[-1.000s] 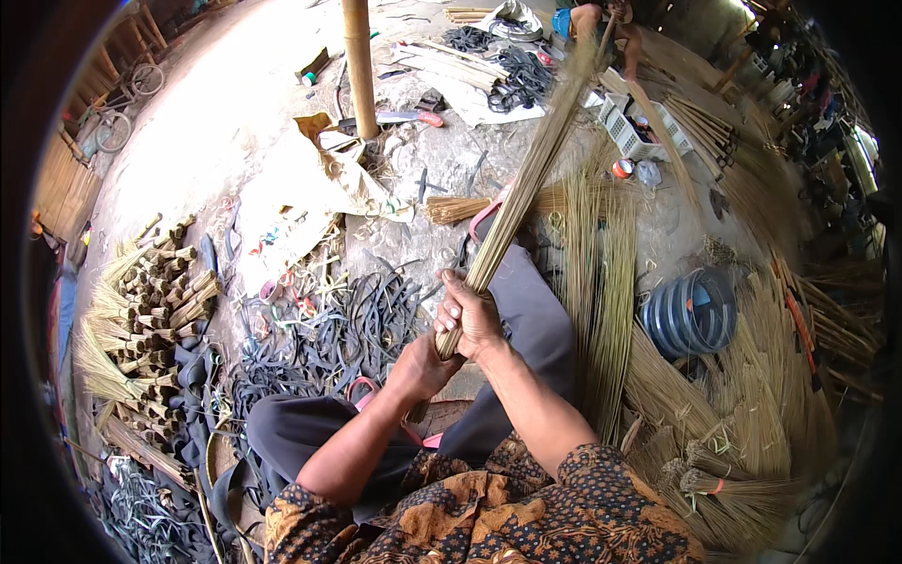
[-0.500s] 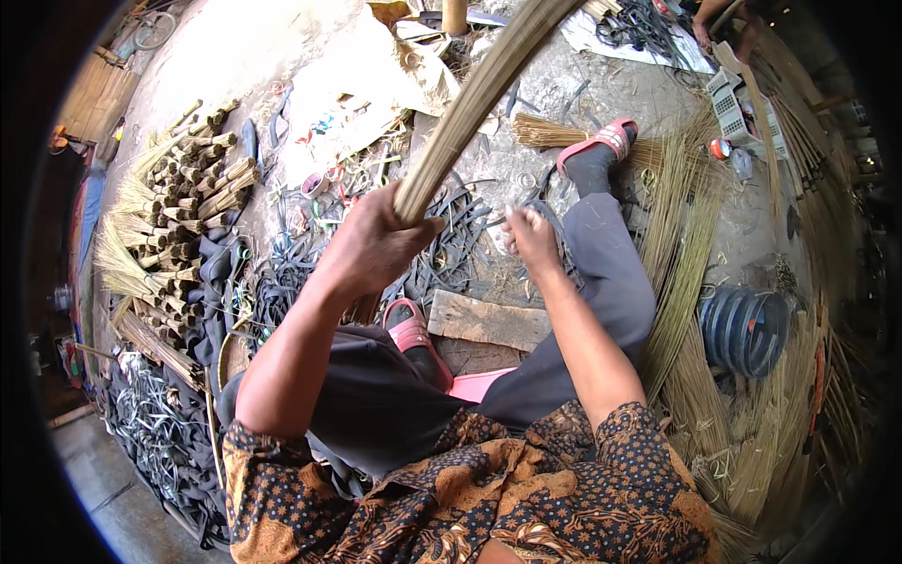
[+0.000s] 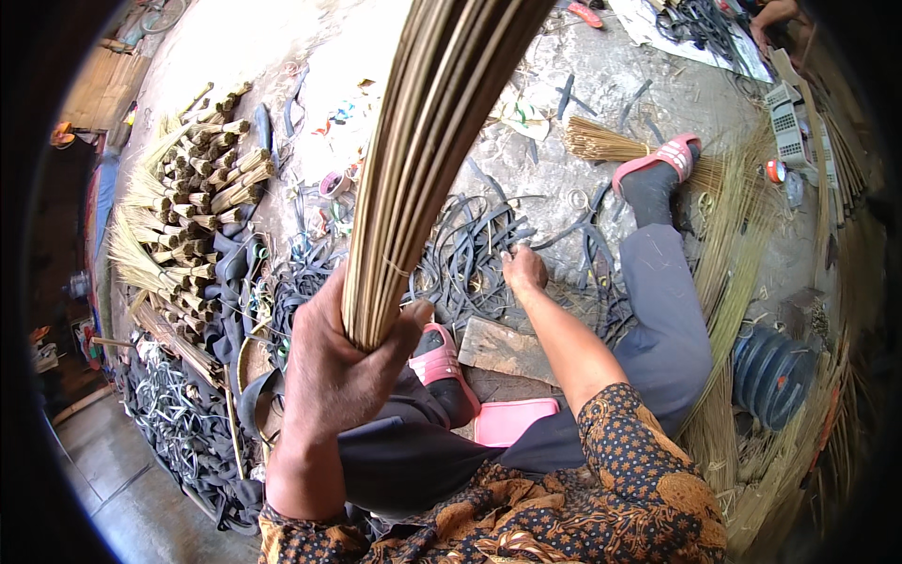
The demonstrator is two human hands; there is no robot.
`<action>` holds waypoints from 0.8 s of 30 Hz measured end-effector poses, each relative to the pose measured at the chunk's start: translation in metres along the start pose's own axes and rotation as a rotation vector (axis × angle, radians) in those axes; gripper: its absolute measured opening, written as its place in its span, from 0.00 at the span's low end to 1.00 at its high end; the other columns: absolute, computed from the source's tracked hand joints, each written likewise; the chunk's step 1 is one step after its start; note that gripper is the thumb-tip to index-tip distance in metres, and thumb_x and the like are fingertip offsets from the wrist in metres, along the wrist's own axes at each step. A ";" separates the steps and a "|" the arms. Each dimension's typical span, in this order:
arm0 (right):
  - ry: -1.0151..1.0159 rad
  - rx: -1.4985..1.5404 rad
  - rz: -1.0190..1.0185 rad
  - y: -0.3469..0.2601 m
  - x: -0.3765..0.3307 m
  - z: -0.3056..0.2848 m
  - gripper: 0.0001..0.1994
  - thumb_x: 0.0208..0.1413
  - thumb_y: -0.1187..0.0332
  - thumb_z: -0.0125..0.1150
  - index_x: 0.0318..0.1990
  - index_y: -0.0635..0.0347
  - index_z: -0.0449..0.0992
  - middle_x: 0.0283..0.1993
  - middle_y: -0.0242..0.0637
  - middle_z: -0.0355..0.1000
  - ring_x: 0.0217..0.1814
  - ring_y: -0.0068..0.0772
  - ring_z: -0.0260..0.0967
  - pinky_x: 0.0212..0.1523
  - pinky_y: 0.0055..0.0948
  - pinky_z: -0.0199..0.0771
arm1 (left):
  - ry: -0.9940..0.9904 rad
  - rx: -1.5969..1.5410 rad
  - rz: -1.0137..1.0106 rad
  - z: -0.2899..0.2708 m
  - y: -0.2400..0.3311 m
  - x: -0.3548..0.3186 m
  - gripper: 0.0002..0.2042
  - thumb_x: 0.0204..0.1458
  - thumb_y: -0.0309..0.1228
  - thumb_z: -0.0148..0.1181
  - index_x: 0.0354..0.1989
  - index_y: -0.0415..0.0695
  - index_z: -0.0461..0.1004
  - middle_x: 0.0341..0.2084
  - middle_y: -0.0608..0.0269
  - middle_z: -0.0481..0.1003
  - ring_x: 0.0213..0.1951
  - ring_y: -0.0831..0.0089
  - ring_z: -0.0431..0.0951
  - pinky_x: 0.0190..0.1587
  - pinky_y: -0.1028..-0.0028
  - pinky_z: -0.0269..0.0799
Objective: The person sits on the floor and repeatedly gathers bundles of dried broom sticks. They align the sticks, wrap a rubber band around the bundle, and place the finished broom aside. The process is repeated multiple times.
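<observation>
My left hand (image 3: 340, 371) is wrapped round the lower end of a bundle of thin brown broom sticks (image 3: 418, 160). The bundle stands tilted, leaning right, and runs out past the top edge; a thin tie circles it just above my fist. My right hand (image 3: 523, 270) is over a tangled heap of black rubber strips (image 3: 465, 249) on the floor. Its fingers are curled together, and whatever is between them is too small to make out. A wooden board (image 3: 503, 351) lies just below that hand, between my legs.
Short stick bundles (image 3: 193, 202) are stacked at the left. Long loose sticks (image 3: 738, 254) and a ribbed bluish plastic container (image 3: 775, 376) lie at the right. A tied stick bundle (image 3: 601, 143) rests by my right sandal (image 3: 658, 160). Another person's hand (image 3: 763, 33) shows at the far right.
The stick bundle in my left hand has come closer and stands more upright. My right hand has moved down to the rubber strips. The whole view has shifted slightly.
</observation>
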State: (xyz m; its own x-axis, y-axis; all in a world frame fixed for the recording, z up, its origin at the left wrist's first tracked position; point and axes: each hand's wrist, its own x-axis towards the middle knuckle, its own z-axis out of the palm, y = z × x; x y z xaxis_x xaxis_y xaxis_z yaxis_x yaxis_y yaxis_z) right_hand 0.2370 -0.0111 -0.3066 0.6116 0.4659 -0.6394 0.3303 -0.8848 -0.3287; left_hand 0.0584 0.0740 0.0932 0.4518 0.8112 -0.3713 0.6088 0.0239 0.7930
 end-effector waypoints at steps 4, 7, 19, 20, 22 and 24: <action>-0.013 -0.041 0.002 0.000 0.013 0.012 0.12 0.59 0.54 0.67 0.41 0.49 0.82 0.44 0.43 0.82 0.49 0.51 0.80 0.47 0.46 0.79 | 0.010 0.027 -0.031 0.002 -0.001 0.006 0.15 0.56 0.30 0.70 0.49 0.37 0.77 0.25 0.64 0.79 0.28 0.83 0.75 0.35 0.75 0.75; -0.068 0.053 -0.022 0.006 0.007 0.005 0.11 0.56 0.55 0.69 0.37 0.52 0.82 0.45 0.44 0.81 0.49 0.50 0.79 0.49 0.45 0.79 | 0.015 0.056 -0.001 0.004 -0.006 0.009 0.13 0.57 0.31 0.68 0.46 0.38 0.77 0.23 0.59 0.79 0.26 0.78 0.77 0.34 0.72 0.76; -0.021 0.765 -0.921 0.021 -0.136 -0.143 0.05 0.53 0.70 0.59 0.27 0.58 0.72 0.53 0.41 0.79 0.66 0.43 0.69 0.70 0.40 0.61 | 0.030 0.330 0.181 0.020 -0.026 -0.001 0.16 0.57 0.38 0.67 0.48 0.41 0.76 0.25 0.47 0.80 0.31 0.51 0.83 0.37 0.57 0.74; -0.034 0.848 -0.961 0.019 -0.155 -0.153 0.06 0.62 0.70 0.56 0.33 0.59 0.73 0.42 0.38 0.79 0.57 0.36 0.73 0.62 0.38 0.68 | 0.025 0.370 0.176 0.025 -0.028 -0.002 0.16 0.57 0.38 0.68 0.47 0.42 0.77 0.26 0.46 0.80 0.32 0.50 0.83 0.37 0.57 0.75; -0.148 1.015 -0.891 0.014 -0.191 -0.176 0.08 0.68 0.66 0.55 0.37 0.60 0.73 0.39 0.36 0.77 0.45 0.28 0.72 0.48 0.30 0.71 | 0.022 0.422 0.184 0.037 -0.028 -0.002 0.16 0.57 0.41 0.68 0.45 0.42 0.77 0.28 0.44 0.81 0.34 0.47 0.83 0.39 0.54 0.75; -0.204 1.187 -0.836 0.006 -0.227 -0.188 0.12 0.73 0.62 0.52 0.53 0.62 0.71 0.36 0.34 0.74 0.25 0.14 0.61 0.27 0.16 0.60 | 0.043 0.450 0.283 0.047 -0.030 -0.005 0.16 0.57 0.41 0.67 0.43 0.42 0.75 0.29 0.42 0.81 0.35 0.43 0.83 0.39 0.49 0.75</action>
State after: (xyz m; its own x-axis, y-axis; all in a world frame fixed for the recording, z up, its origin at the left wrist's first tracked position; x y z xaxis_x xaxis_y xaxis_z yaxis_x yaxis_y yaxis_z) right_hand 0.2349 -0.1204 -0.0328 0.4001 0.9160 -0.0310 -0.3048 0.1011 -0.9471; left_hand 0.0687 0.0415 0.0481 0.6177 0.7729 -0.1450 0.6904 -0.4449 0.5704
